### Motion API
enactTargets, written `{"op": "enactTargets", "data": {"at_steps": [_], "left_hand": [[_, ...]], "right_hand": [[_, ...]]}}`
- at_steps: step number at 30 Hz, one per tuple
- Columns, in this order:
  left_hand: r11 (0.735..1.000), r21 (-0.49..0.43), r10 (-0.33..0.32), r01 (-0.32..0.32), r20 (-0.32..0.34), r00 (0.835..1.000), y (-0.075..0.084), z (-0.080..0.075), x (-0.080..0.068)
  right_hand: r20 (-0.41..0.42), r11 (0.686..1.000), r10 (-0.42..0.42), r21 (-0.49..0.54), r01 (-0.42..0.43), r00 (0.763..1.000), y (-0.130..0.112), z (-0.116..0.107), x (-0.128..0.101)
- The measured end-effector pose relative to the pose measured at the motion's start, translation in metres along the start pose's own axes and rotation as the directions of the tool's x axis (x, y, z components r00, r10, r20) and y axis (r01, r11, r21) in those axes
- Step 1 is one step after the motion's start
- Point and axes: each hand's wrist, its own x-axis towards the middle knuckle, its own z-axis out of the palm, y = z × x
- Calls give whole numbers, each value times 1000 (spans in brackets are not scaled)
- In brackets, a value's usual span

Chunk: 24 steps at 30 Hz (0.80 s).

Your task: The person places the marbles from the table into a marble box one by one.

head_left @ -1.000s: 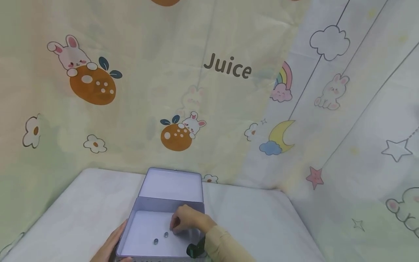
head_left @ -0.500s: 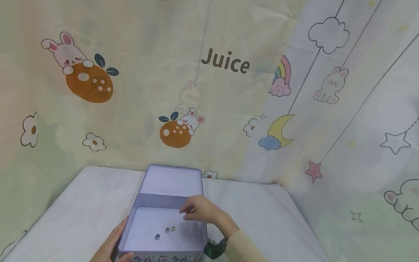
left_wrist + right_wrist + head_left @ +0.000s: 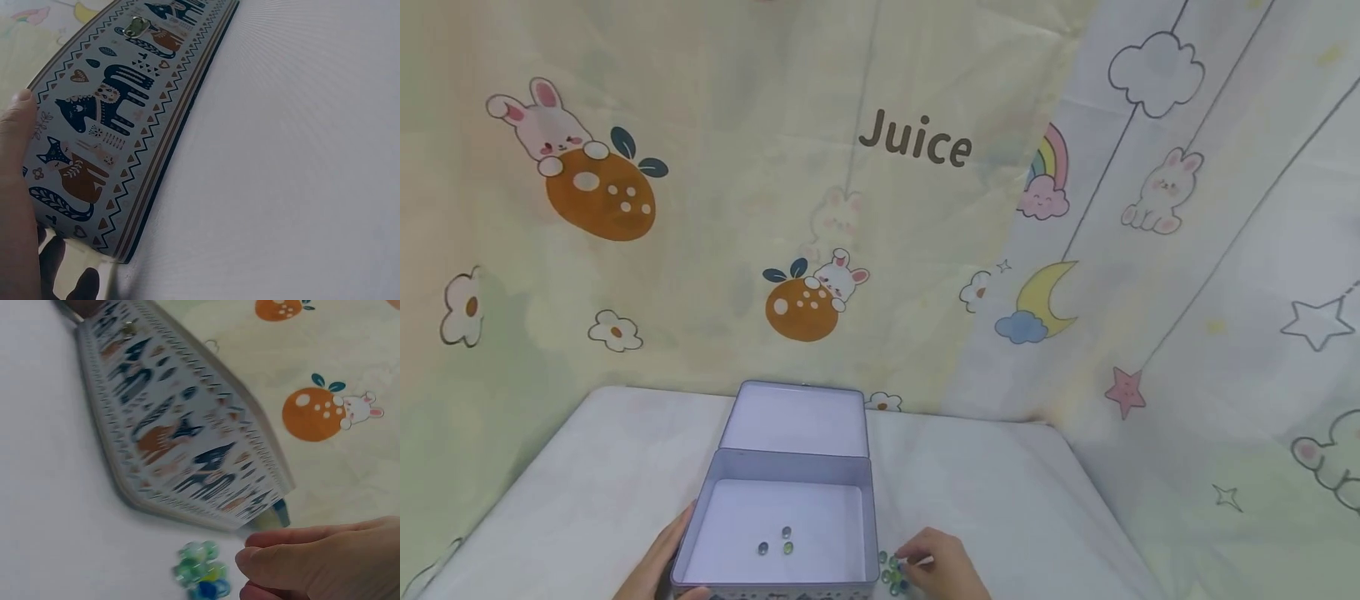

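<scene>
An open tin box (image 3: 872, 533) with a pale inside and a folk-animal pattern outside stands in the head view. Inside it lie three glass marbles (image 3: 787, 547). My left hand (image 3: 655, 557) holds the box's front left corner, thumb on the front wall and fingers along the side; the left wrist view shows the thumb (image 3: 19, 137) at the patterned wall (image 3: 94, 125). Right of the box is a small heap of green and blue glass marbles (image 3: 891, 575). My right hand (image 3: 942, 565) is at this heap, thumb and forefinger slightly apart right beside the marbles (image 3: 200, 569).
The box's hinged lid (image 3: 797, 419) stands tipped back behind it. A white-covered table (image 3: 1000, 492) lies under everything. A printed cloth (image 3: 700, 208) with rabbits and oranges hangs behind the table.
A third marble, greenish, has come to lie in the box from my right hand. That hand has moved out over the right wall down to the heap. My left hand stays on the box.
</scene>
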Motion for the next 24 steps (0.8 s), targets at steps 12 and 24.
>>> {"op": "enactTargets", "data": {"at_steps": [12, 24], "left_hand": [[969, -133, -193, 208, 113, 975, 14, -11, 7], [992, 2, 129, -129, -33, 991, -10, -1, 4]], "right_hand": [[1, 987, 156, -25, -156, 988, 5, 10, -8], [62, 974, 221, 41, -224, 973, 13, 20, -13]]}}
